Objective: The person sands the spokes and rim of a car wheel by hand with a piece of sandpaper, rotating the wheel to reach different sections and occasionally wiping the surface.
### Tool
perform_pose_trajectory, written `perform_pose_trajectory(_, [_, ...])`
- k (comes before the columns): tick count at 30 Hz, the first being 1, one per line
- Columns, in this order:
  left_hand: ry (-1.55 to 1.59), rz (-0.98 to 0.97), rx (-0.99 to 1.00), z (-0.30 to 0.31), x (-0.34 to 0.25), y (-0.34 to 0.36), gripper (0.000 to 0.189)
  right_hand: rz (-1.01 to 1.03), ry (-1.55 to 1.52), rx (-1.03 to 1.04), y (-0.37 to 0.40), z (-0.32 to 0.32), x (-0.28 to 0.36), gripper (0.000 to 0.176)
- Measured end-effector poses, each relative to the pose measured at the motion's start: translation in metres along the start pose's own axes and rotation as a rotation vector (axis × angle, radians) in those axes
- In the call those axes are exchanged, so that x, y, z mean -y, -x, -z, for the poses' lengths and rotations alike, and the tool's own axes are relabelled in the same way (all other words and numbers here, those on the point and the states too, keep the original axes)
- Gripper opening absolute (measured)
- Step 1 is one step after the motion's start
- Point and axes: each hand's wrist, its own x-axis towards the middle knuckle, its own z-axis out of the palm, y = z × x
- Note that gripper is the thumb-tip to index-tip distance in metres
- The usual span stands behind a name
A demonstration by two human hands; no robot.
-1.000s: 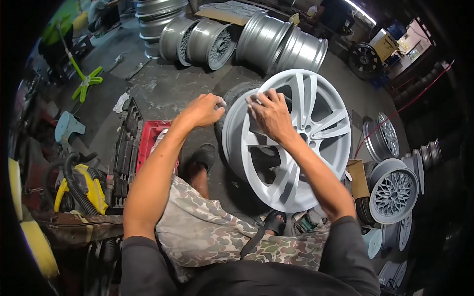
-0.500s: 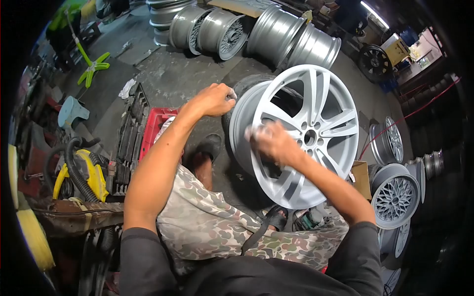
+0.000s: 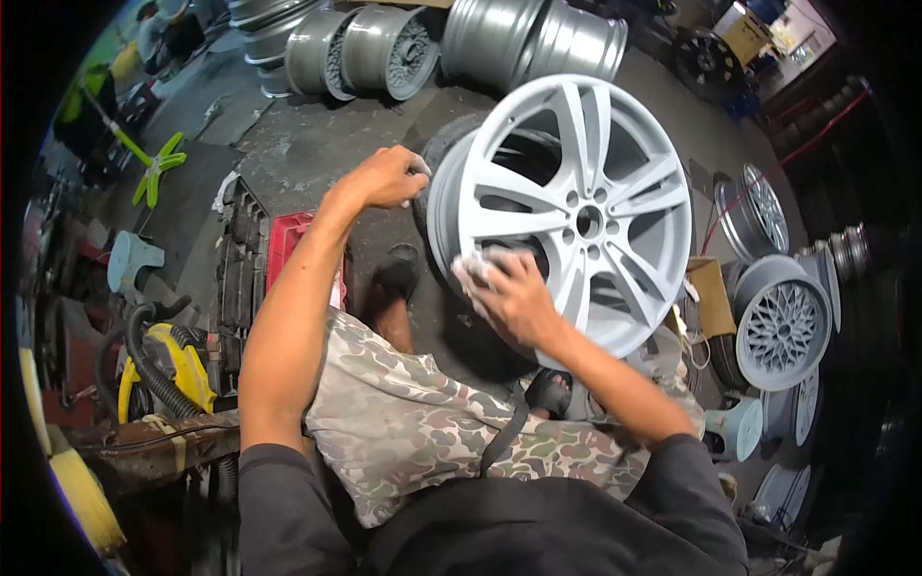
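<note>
A large silver-grey alloy wheel (image 3: 629, 278) with paired spokes stands tilted in front of me, its face turned up towards me. Behind its barrel is a dark tyre (image 3: 444, 144). My left hand (image 3: 384, 178) is closed, its curled fingers at the back lip of the barrel on the left. At the lower left of the front rim, my right hand (image 3: 514, 296) presses bent, bunched fingers against the edge. White dust coats those fingertips, and I cannot tell whether something thin is pinched under them.
Several silver wheels (image 3: 394, 48) line the back. Mesh-spoked wheels (image 3: 783, 326) and a cardboard box (image 3: 709, 298) stand at right. Left are a red tray (image 3: 283, 245), a black case (image 3: 240, 250), a yellow machine (image 3: 182, 370) and a blue stool (image 3: 133, 259). Another person (image 3: 158, 38) crouches far off.
My right hand has moved down along the wheel's left rim and is less blurred. My left hand keeps its place at the barrel. The whole view has shifted slightly.
</note>
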Motion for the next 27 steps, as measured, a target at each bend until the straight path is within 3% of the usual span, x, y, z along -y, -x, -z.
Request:
perform_pose_trajectory(3, [0.057, 0.012, 0.034, -0.003, 0.006, -0.005, 0.035, -0.245, -0.009, -0.112, 0.040, -0.010, 0.036, 0.049])
perform_pose_trajectory(7, [0.099, 0.060, 0.092, -0.008, 0.003, -0.008, 0.034, -0.452, 0.074, -0.283, -0.010, -0.026, 0.031, 0.044])
perform_pose_trajectory(14, [0.059, 0.028, 0.064, -0.010, -0.015, -0.004, 0.032, -0.622, -0.083, -0.290, 0.027, -0.029, 0.074, 0.046])
perform_pose_trajectory(18, [0.029, -0.049, 0.111, -0.016, -0.013, -0.010, 0.030, -0.665, -0.123, -0.437, -0.012, -0.039, 0.054, 0.043])
perform_pose_trajectory(20, [0.036, -0.068, 0.093, -0.015, -0.019, -0.006, 0.029, -0.762, -0.195, -0.435, -0.024, -0.033, 0.057, 0.040])
perform_pose_trajectory(27, [0.051, -0.099, 0.069, -0.019, -0.032, -0.006, 0.031, -0.924, -0.276, -0.200, 0.057, 0.000, 0.083, 0.022])
